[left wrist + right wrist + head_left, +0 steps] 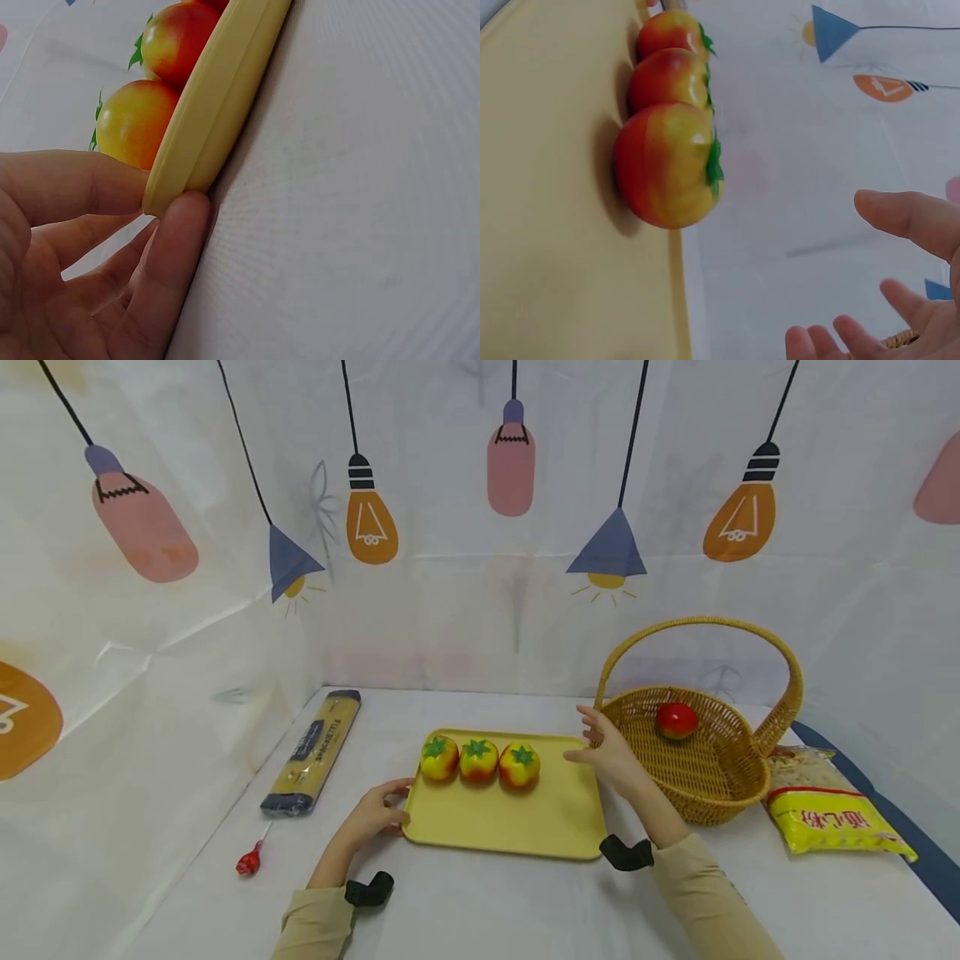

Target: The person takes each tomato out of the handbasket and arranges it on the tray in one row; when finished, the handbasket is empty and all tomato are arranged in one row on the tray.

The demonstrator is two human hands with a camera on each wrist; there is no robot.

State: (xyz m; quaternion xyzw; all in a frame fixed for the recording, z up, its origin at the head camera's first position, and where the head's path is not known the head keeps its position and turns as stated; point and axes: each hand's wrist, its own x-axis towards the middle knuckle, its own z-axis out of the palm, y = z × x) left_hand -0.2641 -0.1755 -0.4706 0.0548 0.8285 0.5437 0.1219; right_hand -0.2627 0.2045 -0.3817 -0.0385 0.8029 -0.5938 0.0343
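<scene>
A yellow tray [517, 825] lies on the table with three red-and-yellow toy fruits [478, 762], green leaves on top, in a row along its far left part. My left hand [372, 814] pinches the tray's left edge; in the left wrist view, the thumb and a finger [75, 182] meet at the rim. Above the tray's right side, my right hand [611, 756] has its fingers spread and holds nothing. Just beyond it stands a wicker basket [701, 810] with a tall handle, a round red fruit [677, 720] inside.
To the left lies a spaghetti pack [315, 752], with a red lollipop [249, 862] nearer me. A yellow food bag [836, 818] sits right of the basket, by a packet of pale contents [798, 767]. Behind the table hangs a lamp-patterned cloth [450, 635].
</scene>
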